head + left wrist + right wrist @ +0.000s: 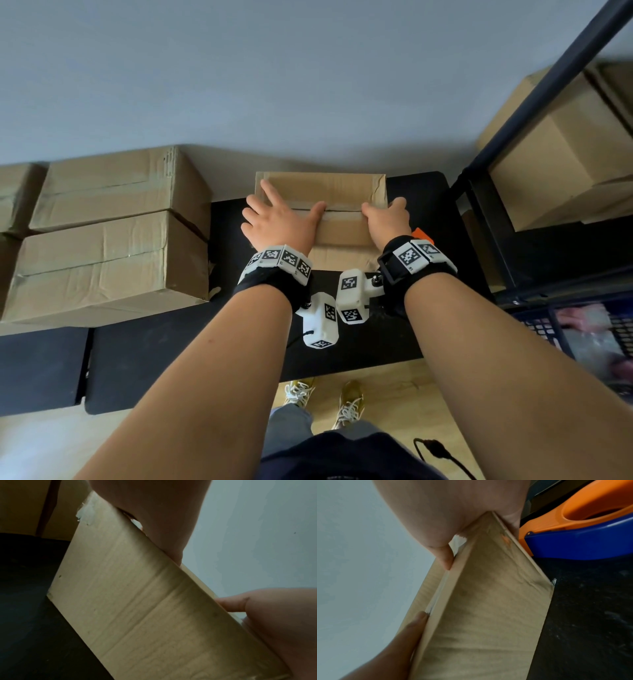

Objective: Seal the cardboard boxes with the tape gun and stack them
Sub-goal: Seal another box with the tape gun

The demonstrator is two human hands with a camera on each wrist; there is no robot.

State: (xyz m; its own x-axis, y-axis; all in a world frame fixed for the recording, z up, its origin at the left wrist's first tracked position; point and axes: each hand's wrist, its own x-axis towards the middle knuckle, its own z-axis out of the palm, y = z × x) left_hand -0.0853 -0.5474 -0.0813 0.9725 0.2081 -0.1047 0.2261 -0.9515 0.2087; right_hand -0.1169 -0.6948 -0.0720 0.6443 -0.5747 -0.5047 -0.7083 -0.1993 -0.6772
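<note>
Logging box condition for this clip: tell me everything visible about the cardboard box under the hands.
The cardboard box is plain brown corrugated card, creased and torn near its far right corner. It sits on the black table by the wall, top flaps folded shut and meeting at a centre seam. The left hand lies flat on top; the right hand holds its right edge. The tape gun lies beside it.

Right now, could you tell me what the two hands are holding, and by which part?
The left hand lies flat on the cardboard box top; the right hand grips its right top edge.
</note>
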